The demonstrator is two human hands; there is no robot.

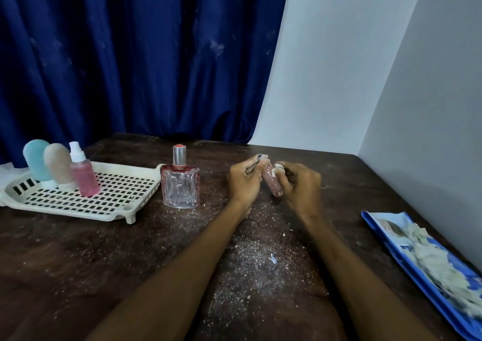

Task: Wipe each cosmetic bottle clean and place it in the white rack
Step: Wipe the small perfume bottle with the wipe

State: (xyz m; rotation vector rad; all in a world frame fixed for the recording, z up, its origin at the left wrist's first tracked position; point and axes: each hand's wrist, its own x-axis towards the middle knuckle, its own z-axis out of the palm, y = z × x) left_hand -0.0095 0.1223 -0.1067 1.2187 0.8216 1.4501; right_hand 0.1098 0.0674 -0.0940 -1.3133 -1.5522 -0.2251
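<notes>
Over mid-table, the left hand (245, 181) grips the small pink bottle (272, 185) by its top to steady it while the right hand (300, 188) pinches a tissue (279, 167) against its side, with the white rack (104, 216) at left.

Forearms extended, left hand (243, 181) grips a slim bottle (273, 187), right hand (300, 185) pinches a tissue wad (278, 169).
</notes>
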